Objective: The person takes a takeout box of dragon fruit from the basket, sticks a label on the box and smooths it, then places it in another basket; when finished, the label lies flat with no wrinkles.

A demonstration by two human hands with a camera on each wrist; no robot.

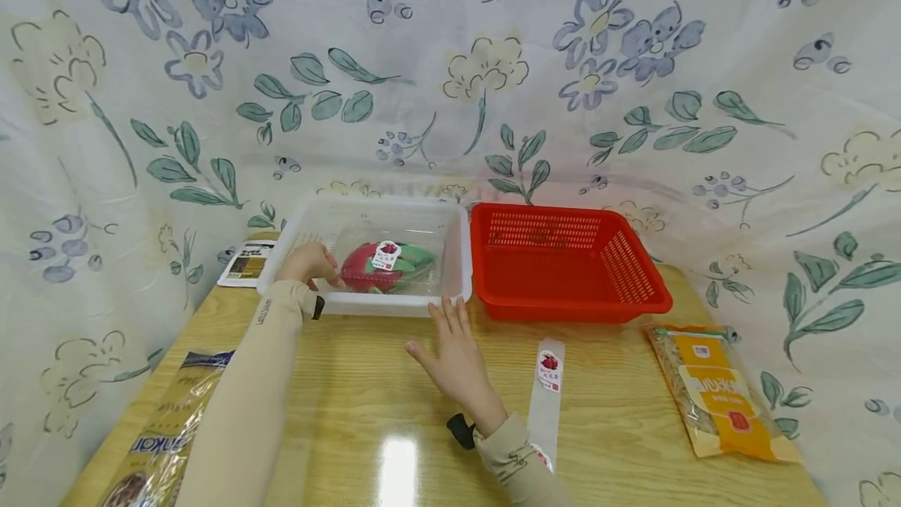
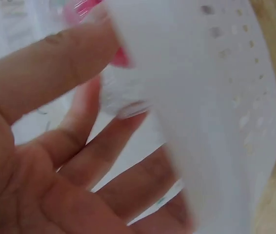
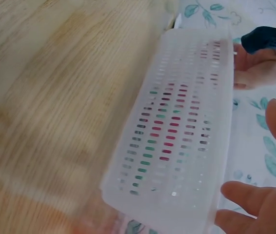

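My left hand [image 1: 310, 263] reaches over the left end of a white plastic basket [image 1: 380, 305]. Its spread fingers lie at the end of a clear plastic box [image 1: 422, 278]; the basket rim hides some of them in the left wrist view. Inside the box is a red and green dragon fruit [image 1: 361, 263], with a white fruit sticker [image 1: 386, 255] on the lid. With outstretched fingers, my right hand [image 1: 456, 358] touches the basket's front rim near its right corner. Slots in the basket wall show red and green in the right wrist view.
A red basket [image 1: 563, 310] stands against the white one's right side. On the table lie a strip of fruit stickers [image 1: 545, 405], an orange food bag [image 1: 725, 393] at right, a gold packet [image 1: 165, 429] at left, and a flat labelled pack [image 1: 246, 264] behind.
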